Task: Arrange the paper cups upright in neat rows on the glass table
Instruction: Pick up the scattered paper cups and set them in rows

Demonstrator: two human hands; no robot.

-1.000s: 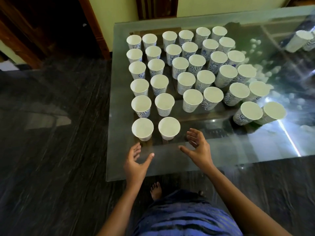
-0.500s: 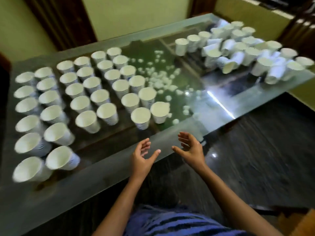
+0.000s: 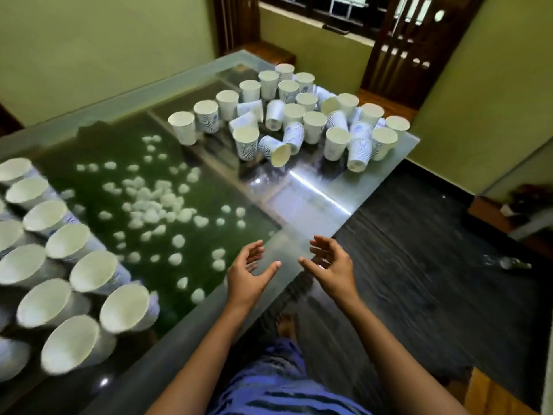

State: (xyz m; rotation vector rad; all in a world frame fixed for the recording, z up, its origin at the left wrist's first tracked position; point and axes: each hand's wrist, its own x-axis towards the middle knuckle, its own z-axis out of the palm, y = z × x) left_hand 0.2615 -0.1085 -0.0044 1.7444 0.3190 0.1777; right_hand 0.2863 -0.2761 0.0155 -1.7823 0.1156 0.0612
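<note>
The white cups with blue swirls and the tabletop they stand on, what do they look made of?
White cups with blue swirls: probably paper, matte; thin rims, dull insides, printed walls. Clear rectangular tabletop: glass, glossy centre and frosted border; it mirrors a light streak, and white lumps show through it.

Upright cup rows (image 3: 80, 274) left; jumbled cups (image 3: 299, 121) far corner.

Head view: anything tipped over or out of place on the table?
Yes. The far cup cluster at the far right corner of the glass table is a jumble, not rows. Several cups lie tipped, such as the fallen cup with its mouth towards the camera and a tilted cup. The near-left rows stand upright.
</note>
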